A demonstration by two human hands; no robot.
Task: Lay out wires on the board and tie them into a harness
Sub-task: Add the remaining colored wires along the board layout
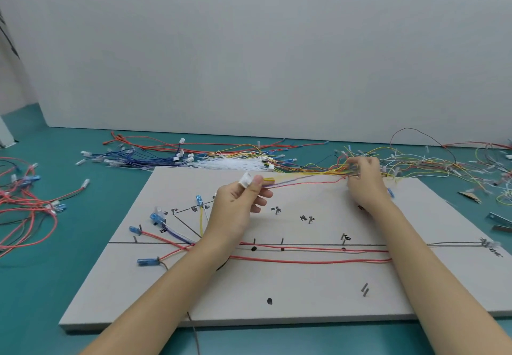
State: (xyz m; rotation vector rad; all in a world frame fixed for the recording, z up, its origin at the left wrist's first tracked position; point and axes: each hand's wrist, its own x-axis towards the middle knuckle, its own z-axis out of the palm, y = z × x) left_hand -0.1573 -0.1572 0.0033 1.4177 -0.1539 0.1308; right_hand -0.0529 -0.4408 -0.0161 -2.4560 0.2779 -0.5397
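So the wire bundle (302, 178), yellow, purple and red strands, is stretched in the air over the far edge of the board (277, 293), with the left hand (238, 205) pinching its white connector (246, 179) at about 11 o'clock and the right hand (363, 180) gripping the other end at 1 o'clock. Red wires (310, 255) already run across the board's middle past small pegs. Loose wire piles (194, 155) sit on the teal bench (41, 285) from 9 round to 3 o'clock.
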